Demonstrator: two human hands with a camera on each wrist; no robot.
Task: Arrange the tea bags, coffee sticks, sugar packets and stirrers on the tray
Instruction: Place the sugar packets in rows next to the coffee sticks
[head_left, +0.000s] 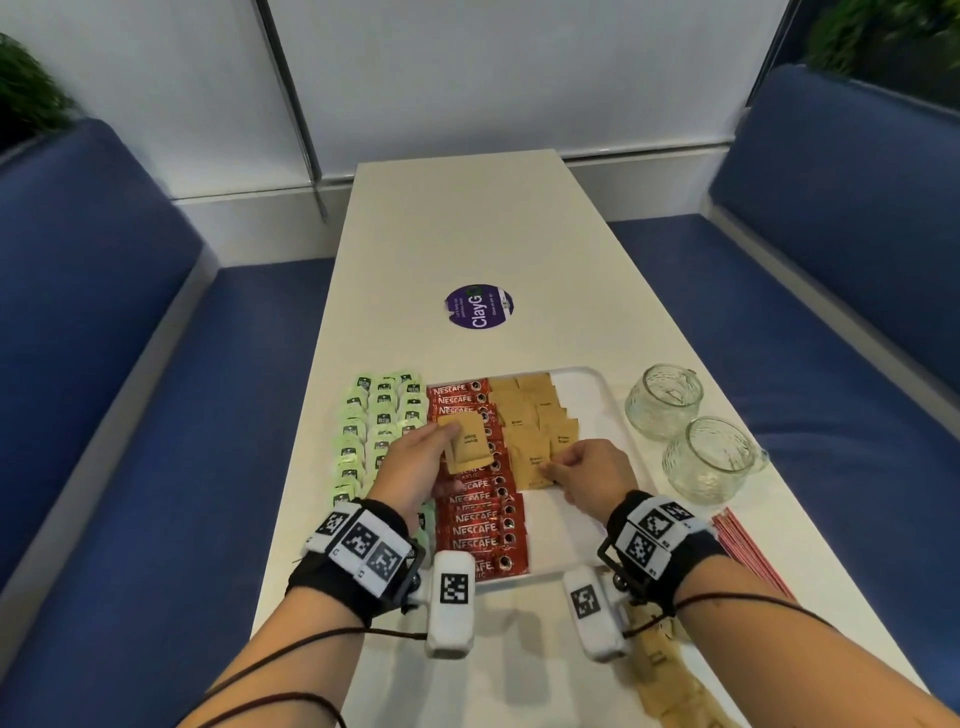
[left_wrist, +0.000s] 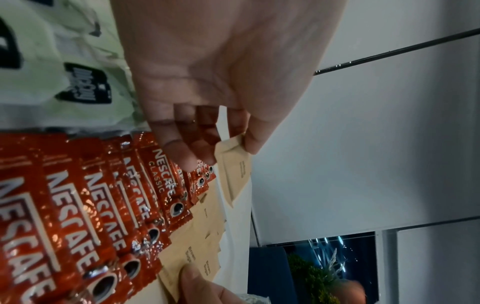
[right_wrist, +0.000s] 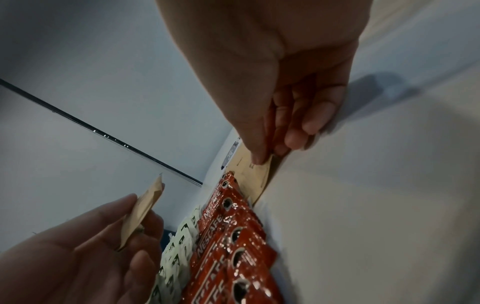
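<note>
From the head camera, red Nescafé coffee sticks (head_left: 480, 499) lie crosswise in a near-to-far column on the white plastic tray (head_left: 597, 382), between pale green tea bags (head_left: 371, 426) and flat brown paper sugar packets (head_left: 540, 415). The left hand (head_left: 415, 467) pinches a small stack of brown sugar packets (head_left: 467, 441) above the sticks. The right hand (head_left: 592, 475) pinches the nearest laid packet (head_left: 530, 462). Thin red stirrers (head_left: 748, 551) lie on the white bench (head_left: 493, 234).

The left wrist camera shows thumb and fingers (left_wrist: 187, 152) closed on the stack's corner.

The right wrist camera shows thumb and fingertips (right_wrist: 259, 158) nipping that packet's edge on the tray.
</note>
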